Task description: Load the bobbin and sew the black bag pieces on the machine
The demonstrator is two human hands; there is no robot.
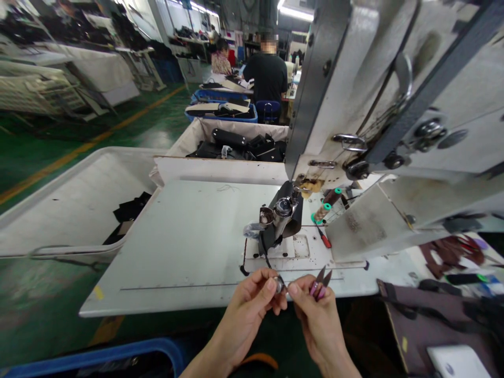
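Pinching a small metal bobbin (280, 284) between left hand (252, 304) and right hand (315, 307) fingertips below the sewing machine (281, 215), pink snips (319, 283) tucked in the right, likely readying thread, needing steady alignment next.

The left hand (252, 299) and the right hand (315, 310) are both bare, with no gloves, rings or watch showing. Both forearms are uncovered as far as the bottom edge of the view, so no sleeve can be seen. The fingernails are short and plain, without polish.
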